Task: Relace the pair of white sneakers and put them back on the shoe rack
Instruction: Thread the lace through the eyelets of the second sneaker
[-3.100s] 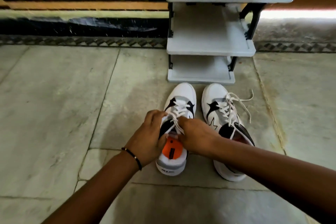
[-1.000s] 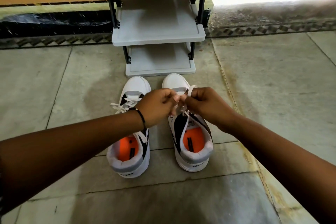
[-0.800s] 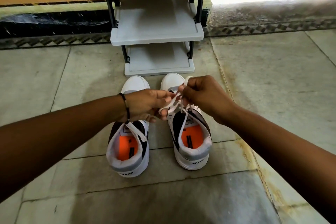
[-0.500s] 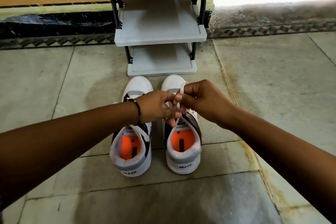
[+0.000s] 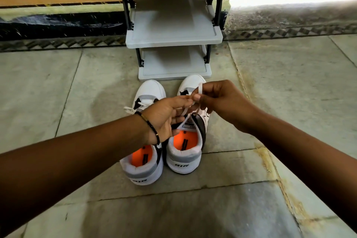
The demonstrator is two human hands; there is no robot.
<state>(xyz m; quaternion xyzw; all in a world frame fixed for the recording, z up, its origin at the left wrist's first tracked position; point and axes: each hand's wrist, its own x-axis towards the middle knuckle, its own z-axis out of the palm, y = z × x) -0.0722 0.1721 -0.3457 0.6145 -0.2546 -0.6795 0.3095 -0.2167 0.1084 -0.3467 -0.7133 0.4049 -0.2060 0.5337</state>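
Hands raised since earlier | left hand (image 5: 166, 116), right hand (image 5: 222, 100) pinch right sneaker's (image 5: 186, 150) lace (image 5: 199, 91) | tying unfinished; shoe rack (image 5: 173, 38) empty

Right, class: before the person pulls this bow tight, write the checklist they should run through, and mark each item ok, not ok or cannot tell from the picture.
1. Both hands on the lace of the right shoe: ok; left hand and right hand pinch it above the tongue.
2. Loop formed: ok; it stands up at the right thumb.
3. Lace through every eyelet: cannot tell; the hands hide them.
4. Left shoe tied: cannot tell; a loop shows by the wrist, the knot is hidden.
5. Rack shelves free: ok; the two in view are bare.
6. Shoes on the rack: not ok; both on the floor.
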